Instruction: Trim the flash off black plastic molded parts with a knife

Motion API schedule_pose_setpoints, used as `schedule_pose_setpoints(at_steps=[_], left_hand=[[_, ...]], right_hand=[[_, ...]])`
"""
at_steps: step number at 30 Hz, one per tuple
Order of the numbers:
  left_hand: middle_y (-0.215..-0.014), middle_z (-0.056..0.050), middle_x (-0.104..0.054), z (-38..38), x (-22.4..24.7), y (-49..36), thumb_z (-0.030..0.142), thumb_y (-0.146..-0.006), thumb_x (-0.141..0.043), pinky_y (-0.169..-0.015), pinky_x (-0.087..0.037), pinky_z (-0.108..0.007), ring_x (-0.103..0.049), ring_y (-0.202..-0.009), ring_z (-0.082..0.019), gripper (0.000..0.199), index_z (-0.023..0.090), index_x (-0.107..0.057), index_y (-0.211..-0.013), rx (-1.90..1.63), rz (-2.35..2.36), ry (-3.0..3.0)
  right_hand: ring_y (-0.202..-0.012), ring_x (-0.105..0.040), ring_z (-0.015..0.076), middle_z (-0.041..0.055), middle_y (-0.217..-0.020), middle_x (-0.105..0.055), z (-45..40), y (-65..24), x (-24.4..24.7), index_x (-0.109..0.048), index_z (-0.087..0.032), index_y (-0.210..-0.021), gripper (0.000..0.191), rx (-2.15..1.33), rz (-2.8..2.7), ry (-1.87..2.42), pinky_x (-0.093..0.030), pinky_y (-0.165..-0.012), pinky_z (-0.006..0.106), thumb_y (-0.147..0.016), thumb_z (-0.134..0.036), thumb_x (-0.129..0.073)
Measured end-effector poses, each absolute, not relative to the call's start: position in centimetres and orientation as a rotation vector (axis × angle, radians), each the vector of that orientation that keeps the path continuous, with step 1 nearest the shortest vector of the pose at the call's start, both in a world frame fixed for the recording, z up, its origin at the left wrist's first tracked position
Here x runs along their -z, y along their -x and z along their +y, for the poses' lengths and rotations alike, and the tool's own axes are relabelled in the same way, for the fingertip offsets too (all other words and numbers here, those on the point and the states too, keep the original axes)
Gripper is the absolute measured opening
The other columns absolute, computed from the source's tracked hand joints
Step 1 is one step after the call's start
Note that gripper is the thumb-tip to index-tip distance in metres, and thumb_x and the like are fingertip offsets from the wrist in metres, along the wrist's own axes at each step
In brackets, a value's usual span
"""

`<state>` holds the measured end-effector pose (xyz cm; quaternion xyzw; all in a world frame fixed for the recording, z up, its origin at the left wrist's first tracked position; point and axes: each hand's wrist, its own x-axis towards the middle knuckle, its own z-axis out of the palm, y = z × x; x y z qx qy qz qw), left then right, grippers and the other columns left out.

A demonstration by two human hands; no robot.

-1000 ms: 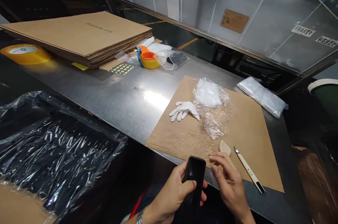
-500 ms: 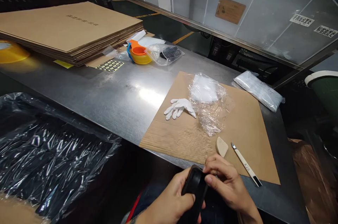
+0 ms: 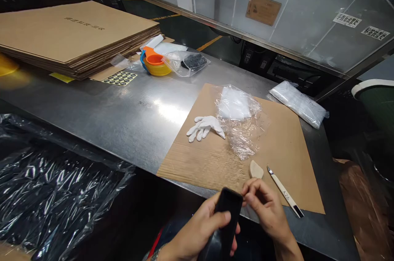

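My left hand (image 3: 205, 224) is wrapped round a long black object with rounded corners (image 3: 226, 216), its thumb lying on the face; I cannot make out its exact kind. Beside its upper right corner, my right hand (image 3: 266, 207) has thumb and fingers pinched together; whatever is between them, if anything, is too small to tell. Just beyond the right hand lies a small beige wedge-shaped pad (image 3: 256, 170). A white-handled craft knife (image 3: 285, 192) marked A26 lies to its right on the cardboard sheet (image 3: 200, 166).
On the cardboard are a white glove (image 3: 206, 127) and crumpled clear plastic (image 3: 243, 138). Stacked cardboard (image 3: 76, 35), orange and yellow cups (image 3: 156, 64), a sticker sheet (image 3: 120, 78) and a bagged white pack (image 3: 298, 103) sit on the metal table (image 3: 132, 121). Black plastic (image 3: 58, 191) is at left.
The black object has been turned so more of its flat face shows. My right hand's fingers have come slightly away from its edge. The view has shifted a little.
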<state>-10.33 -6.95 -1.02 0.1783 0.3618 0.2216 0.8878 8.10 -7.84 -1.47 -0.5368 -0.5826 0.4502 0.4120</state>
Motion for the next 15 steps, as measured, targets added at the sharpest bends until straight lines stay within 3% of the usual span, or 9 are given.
schedule_pose_setpoints(at_steps=[2, 5, 9, 12, 15], left_hand=[[-0.074, -0.009, -0.068, -6.2, 1.0, 10.6, 0.044, -0.084, -0.052, -0.066, -0.052, -0.032, -0.066, -0.062, -0.018, 0.036, 0.011, -0.059, -0.093, -0.509, 0.713, -0.186], [-0.071, -0.012, -0.069, -4.9, 0.8, 11.0, 0.054, -0.087, -0.042, -0.08, -0.051, -0.038, -0.068, -0.072, -0.022, 0.051, 0.007, -0.063, -0.084, -0.614, 0.666, 0.005], [-0.064, -0.009, -0.068, -3.8, 0.8, 11.2, 0.057, -0.087, -0.038, -0.061, -0.054, -0.029, -0.067, -0.06, -0.019, 0.054, 0.01, -0.064, -0.082, -0.752, 0.799, 0.047], [-0.065, -0.006, -0.066, -3.7, 1.0, 11.1, 0.056, -0.088, -0.036, -0.052, -0.052, -0.027, -0.062, -0.051, -0.015, 0.053, 0.011, -0.063, -0.083, -0.847, 0.83, 0.056], [-0.067, -0.005, -0.064, -3.7, 1.0, 11.0, 0.055, -0.088, -0.036, -0.05, -0.052, -0.026, -0.06, -0.051, -0.014, 0.052, 0.011, -0.063, -0.08, -0.943, 0.807, 0.044]], right_hand=[[-0.069, -0.056, 0.0132, 0.0027, -0.081, -0.056, -8.1, -10.0, 2.6, -0.051, -0.02, -0.083, 0.025, -0.808, -1.497, 1.633, -0.048, -0.065, 0.026, -0.093, -0.039, -0.041], [-0.082, -0.057, 0.0216, 0.0086, -0.089, -0.06, -8.7, -13.9, 4.6, -0.054, -0.019, -0.097, 0.036, -0.224, -1.616, 2.07, -0.046, -0.071, 0.035, -0.09, -0.051, -0.039], [-0.081, -0.051, 0.0299, 0.0128, -0.083, -0.057, -9.5, -17.8, 7.0, -0.057, -0.018, -0.085, 0.052, -0.074, -1.683, 2.209, -0.042, -0.072, 0.046, -0.083, -0.066, -0.035], [-0.073, -0.053, 0.0278, 0.0111, -0.076, -0.055, -10.2, -18.5, 7.7, -0.053, -0.02, -0.076, 0.052, -0.061, -1.693, 2.253, -0.043, -0.066, 0.042, -0.087, -0.064, -0.026], [-0.073, -0.058, 0.0265, 0.0127, -0.081, -0.059, -11.0, -17.3, 7.3, -0.051, -0.019, -0.085, 0.048, -0.04, -1.607, 2.305, -0.045, -0.059, 0.037, -0.09, -0.057, -0.023]])
